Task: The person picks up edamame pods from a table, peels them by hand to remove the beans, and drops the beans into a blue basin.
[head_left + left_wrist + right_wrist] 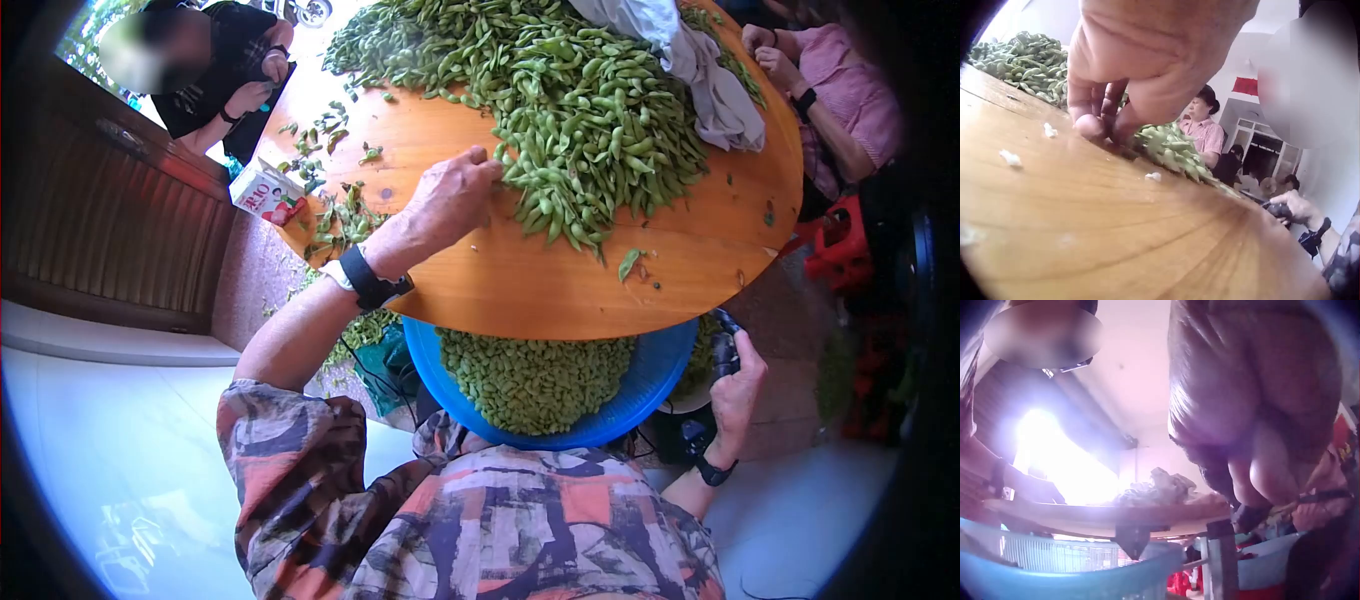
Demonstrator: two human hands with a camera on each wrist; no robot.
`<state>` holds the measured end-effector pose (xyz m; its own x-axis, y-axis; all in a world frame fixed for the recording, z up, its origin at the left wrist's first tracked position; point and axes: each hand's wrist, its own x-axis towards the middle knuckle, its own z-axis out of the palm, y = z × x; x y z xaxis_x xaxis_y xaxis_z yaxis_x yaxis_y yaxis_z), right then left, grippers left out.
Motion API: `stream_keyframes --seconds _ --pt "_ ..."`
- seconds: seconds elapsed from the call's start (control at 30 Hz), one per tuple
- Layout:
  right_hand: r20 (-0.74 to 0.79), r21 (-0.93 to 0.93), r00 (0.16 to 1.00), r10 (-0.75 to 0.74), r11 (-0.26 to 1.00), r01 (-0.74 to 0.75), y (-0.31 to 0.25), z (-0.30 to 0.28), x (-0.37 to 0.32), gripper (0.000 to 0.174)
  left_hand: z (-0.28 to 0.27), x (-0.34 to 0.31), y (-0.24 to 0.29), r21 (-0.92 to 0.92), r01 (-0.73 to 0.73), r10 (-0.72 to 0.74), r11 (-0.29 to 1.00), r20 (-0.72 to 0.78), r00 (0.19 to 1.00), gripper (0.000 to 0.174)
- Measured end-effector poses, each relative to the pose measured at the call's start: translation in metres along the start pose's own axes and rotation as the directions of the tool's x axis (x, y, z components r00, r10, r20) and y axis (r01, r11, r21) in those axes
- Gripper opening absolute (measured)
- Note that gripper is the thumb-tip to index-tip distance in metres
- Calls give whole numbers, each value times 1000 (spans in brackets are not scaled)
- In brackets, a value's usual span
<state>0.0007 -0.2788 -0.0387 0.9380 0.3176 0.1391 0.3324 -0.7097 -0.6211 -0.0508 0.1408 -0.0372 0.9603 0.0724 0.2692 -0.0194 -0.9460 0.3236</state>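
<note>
My left hand is over the wooden table, its fingertips at the near-left edge of a heap of green soybean pods. In the left wrist view the fingers bend down close to the tabletop, thumb and fingertips together; I cannot tell whether a pod is between them. My right hand is off the table's right front edge, fingers curled around a small black object. Between my arms, a blue basin of shelled green beans stands partly under the table edge.
Left on the table are loose pods and a white carton. A pale cloth lies over the heap's right side. Two people sit across the table, left and right. A red plastic crate stands at right; white scraps dot the tabletop.
</note>
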Motion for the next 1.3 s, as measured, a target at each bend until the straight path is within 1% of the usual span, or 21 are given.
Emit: stream_keyframes --seconds 0.03,0.07,0.1,0.17,0.2,0.27,0.37,0.6,0.7,0.77,0.8,0.83,0.93,0.97,1.03,1.1,1.13,1.17,1.2,1.23,1.3 --pt "-2 -2 1000 0 1000 0 -19 3 1 39 -3 0 -1 34 78 -78 996 21 997 14" --pt "51 175 996 -68 983 58 -36 8 0 36 -1 0 -10 -28 76 -78 997 -63 995 13" --pt "88 348 986 -138 932 99 -50 14 0 34 5 -3 -20 -72 -27 12 997 -204 979 12" --pt "188 422 955 -228 897 131 -68 27 3 34 -15 -11 7 -390 228 -274 892 -67 959 8" --pt "219 440 941 -259 887 141 -79 33 4 34 -12 -17 16 -396 224 -266 890 -53 963 8" --pt "253 491 913 -319 856 163 -99 47 8 33 -4 -31 34 -668 350 -378 657 109 919 9" --pt "248 522 898 -364 831 193 -110 60 11 31 2 -44 62 -785 378 -349 491 220 911 12" --pt "307 521 924 -226 853 36 -104 56 10 30 7 -44 85 -880 381 -265 282 310 913 12" --pt "359 521 924 -133 849 -80 -99 57 12 30 12 -50 92 -849 379 -319 368 267 909 12" --pt "322 514 936 -141 856 -48 -98 59 14 31 9 -58 89 -675 179 -165 716 85 983 12" --pt "325 515 936 -138 855 -53 -96 60 14 31 4 -62 86 -634 107 -87 766 63 994 11" --pt "293 517 944 -155 856 -20 -93 61 14 30 1 -66 83 -633 112 -89 766 68 994 11" --pt "272 526 948 -163 851 -5 -85 63 14 31 -7 -77 75 -806 328 -333 494 173 927 9" --pt "277 530 948 -155 848 -16 -84 64 14 31 -8 -77 72 -802 335 -342 494 175 923 9" --pt "291 515 944 -156 857 -17 -82 66 13 30 -11 -79 67 -884 360 -382 299 235 894 7" --pt "294 515 938 -182 857 4 -74 69 12 31 -14 -85 57 -817 420 -432 395 238 870 11" --pt "295 514 938 -180 858 2 -74 68 11 31 -16 -84 54 -444 308 -399 841 -125 908 14" --pt "302 540 939 -161 841 -29 -74 67 10 31 -16 -83 53 127 218 -151 968 -398 905 17" --pt "308 564 941 -142 823 -61 -73 66 9 31 -16 -83 53 334 271 -98 903 -455 885 21" --pt "306 563 942 -137 824 -63 -74 65 9 31 -13 -83 58 332 267 -95 905 -452 887 21" --pt "324 572 940 -108 814 -104 -74 65 9 29 -1 -81 79 25 185 -163 982 -372 914 22"
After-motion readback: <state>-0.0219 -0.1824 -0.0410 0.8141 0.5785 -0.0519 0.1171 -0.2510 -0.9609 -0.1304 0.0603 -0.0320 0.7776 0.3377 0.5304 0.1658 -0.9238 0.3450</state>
